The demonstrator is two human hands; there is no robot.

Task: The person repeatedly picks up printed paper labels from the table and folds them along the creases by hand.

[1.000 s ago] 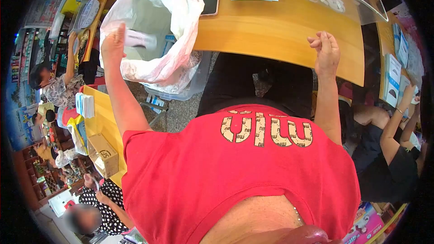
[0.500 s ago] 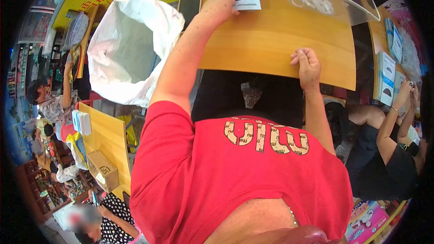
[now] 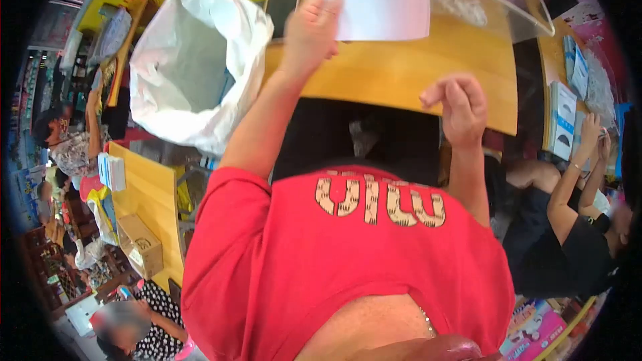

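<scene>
My left hand (image 3: 313, 32) is closed at the left part of a large white sheet (image 3: 384, 0), its fingers blurred and overlapping the sheet. A small blue print shows at the sheet's upper left. The sheet lies over the far part of the wooden table (image 3: 401, 70). My right hand (image 3: 463, 108) hovers at the table's near right edge with curled fingers and nothing visible in them. Left of the sheet lies a dark phone (image 3: 282, 3), partly behind my left hand.
An open white sack (image 3: 150, 87) stands left of the table. White strips (image 3: 461, 5) lie in a clear, pale-rimmed container (image 3: 511, 13) at the back right. A co-worker (image 3: 568, 227) sits at the right, near blue-and-white packets (image 3: 563, 120). Another table (image 3: 150, 180) bears a cardboard box (image 3: 140, 247).
The printed white-and-blue packet under my left hand is no longer seen; a wide blank white surface shows there. My left hand has drawn nearer and closed. My right hand has shifted slightly right.
</scene>
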